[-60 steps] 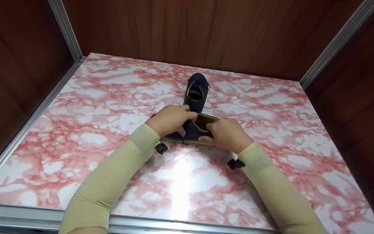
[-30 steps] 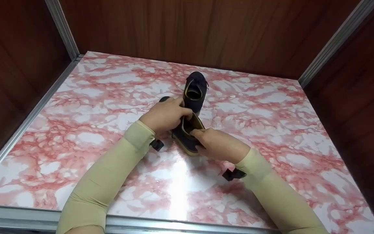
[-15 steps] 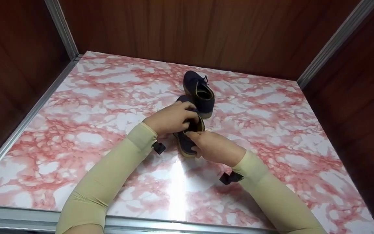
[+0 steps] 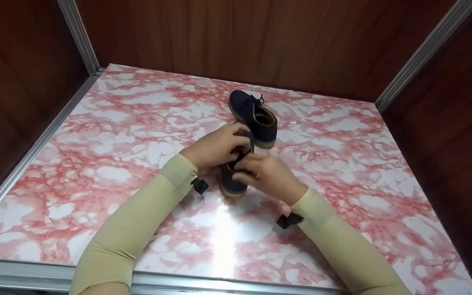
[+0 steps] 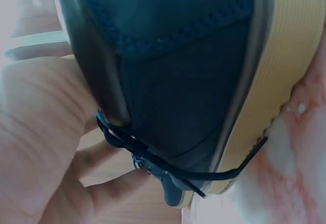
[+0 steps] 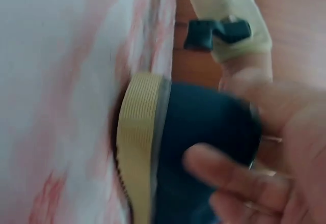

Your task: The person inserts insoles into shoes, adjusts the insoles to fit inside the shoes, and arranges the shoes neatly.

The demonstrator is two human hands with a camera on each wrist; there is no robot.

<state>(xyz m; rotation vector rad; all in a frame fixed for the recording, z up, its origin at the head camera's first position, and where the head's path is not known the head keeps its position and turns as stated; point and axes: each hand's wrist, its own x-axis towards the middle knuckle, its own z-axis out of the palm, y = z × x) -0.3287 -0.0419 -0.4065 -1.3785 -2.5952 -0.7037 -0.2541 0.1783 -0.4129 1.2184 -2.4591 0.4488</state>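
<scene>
Two dark navy lace-up shoes with tan soles lie close together mid-table. The near shoe (image 4: 236, 184) has its heel toward me; hands partly cover its toe and opening. My left hand (image 4: 217, 145) holds its front near the opening, fingers curved over the lace area. In the left wrist view, the fingers (image 5: 109, 183) reach past a loose lace (image 5: 188, 174). My right hand (image 4: 273, 174) is at the opening's right rim with loosely bent fingers, blurred beside the heel (image 6: 198, 127) in the right wrist view. The far shoe (image 4: 266, 133) sits just beyond, angled, its laces tied.
The tabletop (image 4: 137, 123) has a red and white marbled pattern. Dark wood panels (image 4: 236, 41) enclose the back and both sides. A metal rail (image 4: 219, 282) runs along the front edge.
The near shoe has turned from lying crosswise to toe-away. The far shoe has swung, its heel shifting right. My right hand has loosened from the near shoe's heel side.
</scene>
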